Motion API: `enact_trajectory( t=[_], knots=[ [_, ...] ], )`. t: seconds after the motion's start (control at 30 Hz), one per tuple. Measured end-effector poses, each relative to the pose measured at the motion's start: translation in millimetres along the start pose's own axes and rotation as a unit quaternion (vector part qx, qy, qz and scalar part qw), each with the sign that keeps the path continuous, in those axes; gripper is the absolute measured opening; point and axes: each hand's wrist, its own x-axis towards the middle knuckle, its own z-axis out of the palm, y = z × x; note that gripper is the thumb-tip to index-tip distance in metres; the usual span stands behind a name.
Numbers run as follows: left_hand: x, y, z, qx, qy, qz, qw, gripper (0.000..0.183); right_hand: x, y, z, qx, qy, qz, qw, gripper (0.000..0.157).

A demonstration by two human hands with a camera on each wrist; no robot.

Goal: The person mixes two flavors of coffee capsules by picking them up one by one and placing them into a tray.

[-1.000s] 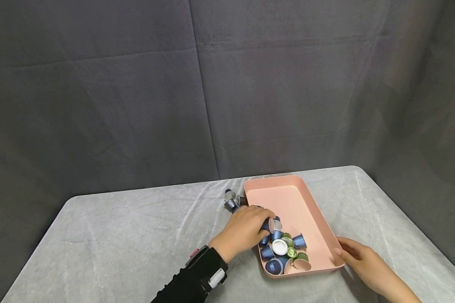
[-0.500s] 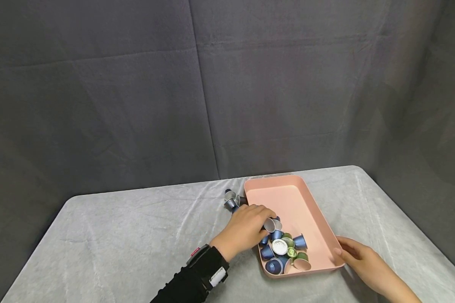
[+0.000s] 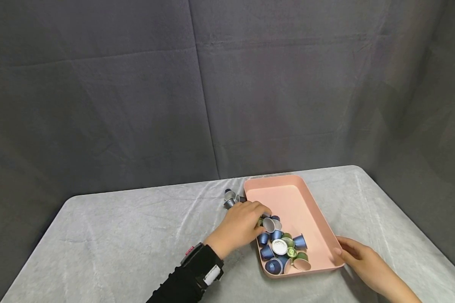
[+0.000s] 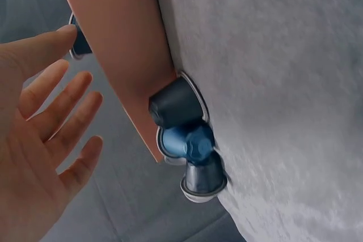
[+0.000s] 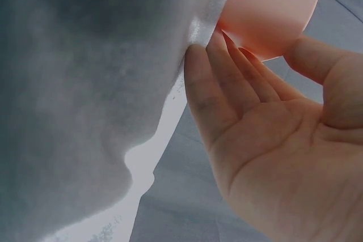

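A pink tray (image 3: 288,189) lies at the right part of the table, with several blue, green and white coffee capsules (image 3: 279,247) piled at its near left side. My left hand (image 3: 236,225) is over the tray's left rim, its thumb and fingers beside the pile. In the left wrist view the left hand's fingers (image 4: 59,109) are apart and loosely extended, the thumb tip overlapping a dark capsule (image 4: 83,42) behind the tray wall. My right hand (image 3: 364,261) holds the tray's near right corner, thumb at the rim; its other fingers (image 5: 227,77) reach along the outer wall.
Several more coffee capsules (image 3: 230,197) lie on the table just outside the tray's left wall, bunched together in the left wrist view. A grey cloth covers the table (image 3: 129,235). Dark grey curtains (image 3: 136,105) hang behind it and at the right.
My left hand has drawn slightly left from the pile, and its fingers have let go of capsules, which now rest in the tray. The right hand and tray have stayed put.
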Motion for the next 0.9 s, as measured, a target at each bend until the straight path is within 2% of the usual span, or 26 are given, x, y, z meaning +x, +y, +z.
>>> enact_trajectory(
  t=[0.23,0.43,0.67,0.9],
  knots=[
    [-2.0,-8.8,-1.1,-0.024,-0.001,-0.014,0.9996,0.037,-0.1,0.0,-0.3,0.004,-0.002,-0.002,1.000,0.049],
    [-5.0,-14.5,-2.9,-0.026,-0.006,-0.025,0.9993,0.037,-0.1,-0.1,0.6,0.004,-0.002,-0.002,1.000,0.049],
    [-3.7,-23.7,-5.5,-0.019,0.007,-0.025,0.9995,0.036,0.1,0.5,0.4,0.003,0.000,-0.005,1.000,0.048],
    [-0.5,-35.3,-0.7,-0.025,0.019,-0.027,0.9991,0.036,0.4,1.9,0.7,0.004,0.003,-0.009,1.000,0.047]
  ],
)
